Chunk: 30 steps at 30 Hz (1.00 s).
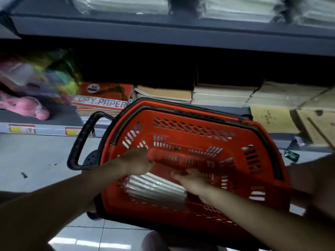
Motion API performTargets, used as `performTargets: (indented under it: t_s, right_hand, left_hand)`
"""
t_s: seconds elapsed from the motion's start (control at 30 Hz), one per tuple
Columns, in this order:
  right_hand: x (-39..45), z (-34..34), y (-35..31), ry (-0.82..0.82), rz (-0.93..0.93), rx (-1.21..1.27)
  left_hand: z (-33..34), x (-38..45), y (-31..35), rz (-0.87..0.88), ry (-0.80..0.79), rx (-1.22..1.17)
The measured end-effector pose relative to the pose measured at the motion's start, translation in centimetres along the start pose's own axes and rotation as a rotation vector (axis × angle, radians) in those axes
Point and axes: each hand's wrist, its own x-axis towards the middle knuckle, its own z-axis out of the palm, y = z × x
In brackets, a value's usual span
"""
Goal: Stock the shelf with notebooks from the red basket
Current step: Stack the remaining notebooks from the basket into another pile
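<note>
Beyond both hands, at floor level: shelf (163, 31), grey painted metal, long flat boards with squared front lips; upper tier carries blurred stacks in clear glossy film. Lower tier, past the hands: paper stacks (223, 95), cream and buff, square-cornered, laid flat in piles; to their right, brown cardboard boxes (308, 122), matte, one face printed.

Red basket (199, 127), moulded plastic, rounded rectangular tub with slotted and lattice-pierced walls, dark rim band, resting on glossy pale floor tiles (45, 160). Both hands reach down into it. Black pull handle (81, 140), looped bar, ribbed grip, stands off to the left of the left hand.

Contents: notebooks (155, 191), one pack sealed in shiny wrinkled film, pale page edges showing as ridges, lying in the basket's near half, directly under and between the two forearms.

Copy paper ream (107, 98), orange-red printed wrapper, flat block, on the lower shelf beyond the left hand. Pink plush toy (25, 107), soft pile, far left of that hand.

Left hand (137, 161): fingers curled down near the basket bottom; motion blur, grasp cannot be told. Right hand (188, 177): fingers bent at the pack's far edge; whether pinching it cannot be told.
</note>
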Motion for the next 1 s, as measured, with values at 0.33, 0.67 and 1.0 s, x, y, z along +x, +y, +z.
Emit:
performTargets:
  t_s: [0.33,0.67,1.0]
  right_hand:
    - [-1.0,1.1,0.2,0.048,0.172,0.140]
    - [-6.6,-3.0,0.5,0.120,0.215,0.626]
    - [-18.6,-10.4,-2.4,-0.143,-0.309,0.870]
  left_hand:
    - [1.3,1.0,-1.3,-0.077,-0.091,0.015]
    - [-0.9,-7.0,2.5,0.033,0.227,-0.307]
    - [-1.9,-19.6,4.8,0.193,0.283,-1.781]
